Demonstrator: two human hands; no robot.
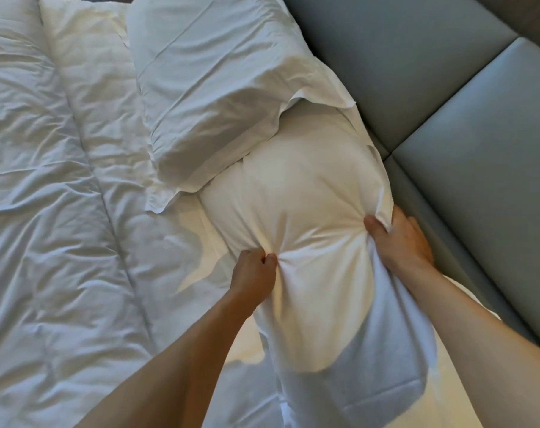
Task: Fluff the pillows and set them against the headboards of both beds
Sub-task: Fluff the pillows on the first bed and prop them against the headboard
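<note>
A plump white pillow (pixel 302 193) lies on the bed next to the grey padded headboard (pixel 448 97). My left hand (pixel 255 274) pinches a bunch of its cover on the left side. My right hand (pixel 398 239) grips the pillow's right edge, thumb on top and fingers behind, between pillow and headboard. A second white pillow (pixel 213 78) lies further up the bed along the headboard, its open end overlapping the first pillow's far end.
A rumpled white duvet (pixel 46 196) covers the left of the bed. A strip of white bedsheet (pixel 197 257) shows between duvet and pillow. The headboard has seams between its panels (pixel 389 152).
</note>
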